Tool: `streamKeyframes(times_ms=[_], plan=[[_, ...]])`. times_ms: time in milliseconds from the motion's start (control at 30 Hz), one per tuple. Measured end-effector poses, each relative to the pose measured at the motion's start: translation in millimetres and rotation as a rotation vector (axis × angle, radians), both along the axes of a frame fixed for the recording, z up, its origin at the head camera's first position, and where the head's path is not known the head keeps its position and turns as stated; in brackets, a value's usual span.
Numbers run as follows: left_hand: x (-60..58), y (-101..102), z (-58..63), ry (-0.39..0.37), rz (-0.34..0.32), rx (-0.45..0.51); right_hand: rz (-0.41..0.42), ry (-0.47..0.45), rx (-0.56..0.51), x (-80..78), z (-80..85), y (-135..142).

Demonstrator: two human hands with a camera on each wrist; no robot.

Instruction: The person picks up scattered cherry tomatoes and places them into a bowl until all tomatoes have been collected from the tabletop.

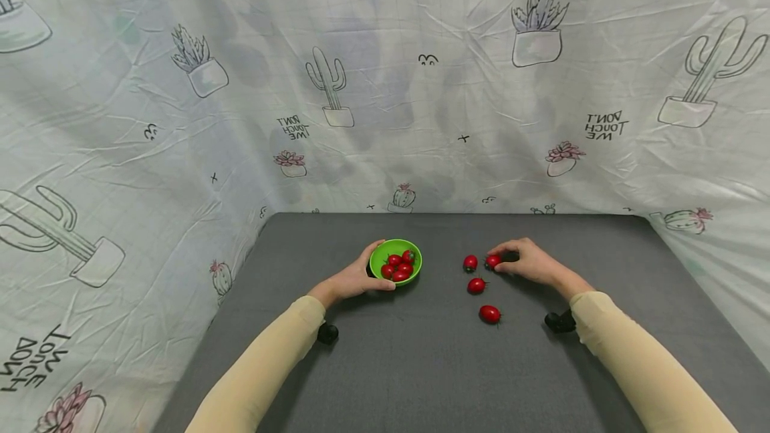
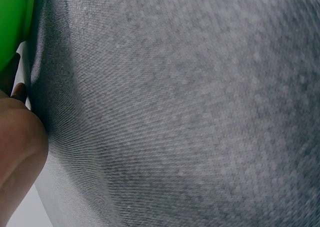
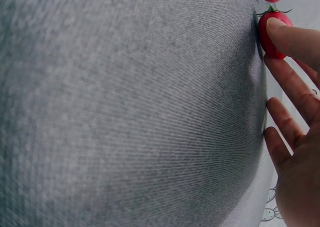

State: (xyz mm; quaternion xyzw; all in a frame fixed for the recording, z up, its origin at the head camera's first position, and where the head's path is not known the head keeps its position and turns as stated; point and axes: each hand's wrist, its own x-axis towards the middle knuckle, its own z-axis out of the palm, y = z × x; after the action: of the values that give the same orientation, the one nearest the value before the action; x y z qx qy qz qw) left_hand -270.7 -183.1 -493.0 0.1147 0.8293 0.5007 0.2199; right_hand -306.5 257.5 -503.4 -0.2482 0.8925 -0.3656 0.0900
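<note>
My left hand (image 1: pixel 353 280) holds a green bowl (image 1: pixel 394 246) from its left side, the thumb along the near rim and the fingers round the far side. Several red cherry tomatoes (image 1: pixel 400 275) lie inside the bowl. To the right, my right hand (image 1: pixel 532 263) pinches a cherry tomato (image 3: pixel 272 42) between thumb and index finger, low at the table surface. Three loose tomatoes are close by: one just left of the pinched one (image 1: pixel 470 262), one a little nearer (image 1: pixel 476 285), and one nearest me (image 1: pixel 490 314).
A dark grey cloth-covered table (image 1: pixel 415 373) lies under everything. Behind and beside it hangs a pale curtain (image 1: pixel 385 85) printed with cactus drawings. Black devices sit under both wrists, including one at the right wrist (image 1: pixel 559 321).
</note>
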Motion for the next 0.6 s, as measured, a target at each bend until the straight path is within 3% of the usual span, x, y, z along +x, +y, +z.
streamKeyframes(times_ms=[267,600], plan=[[0.9,-1,-2.2,0.005,-0.001,0.017,-0.007,-0.014,-0.015,1.2,3.2,-3],[2.6,-1,-2.2,0.013,-0.008,0.025,-0.042,0.0,-0.029,3.9,20.4,-18]])
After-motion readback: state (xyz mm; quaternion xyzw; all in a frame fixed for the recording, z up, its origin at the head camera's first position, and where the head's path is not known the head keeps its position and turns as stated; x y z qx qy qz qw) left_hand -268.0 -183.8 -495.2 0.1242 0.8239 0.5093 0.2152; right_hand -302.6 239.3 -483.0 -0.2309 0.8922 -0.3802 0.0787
